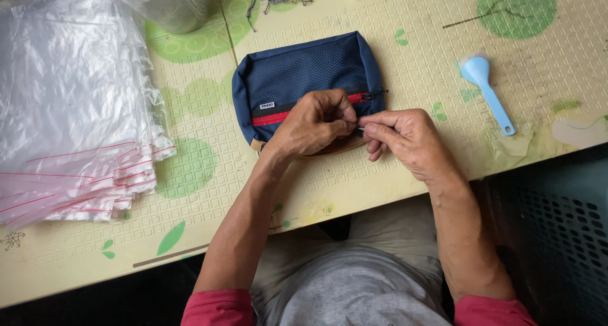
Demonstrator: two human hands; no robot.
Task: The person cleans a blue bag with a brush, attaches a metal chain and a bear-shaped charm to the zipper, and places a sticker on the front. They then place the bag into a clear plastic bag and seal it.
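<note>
My left hand (313,123) pins the blue pouch (304,79) at the counter's (392,174) twelve o'clock; my right hand (405,139) fingers pinch something tiny at its red zip (272,118). A hard tug could jam it or slide the pouch

Soft, even daylight, sharp in the middle of the view

The light is bright and diffuse, and the shadows under the left hand (313,123) and right hand (408,139) are short and weak. The stack of clear plastic bags (69,104) gives pale glare. The blue pouch (304,72) is in good focus. The lower edge is dark, and the corners look slightly bent.
</note>
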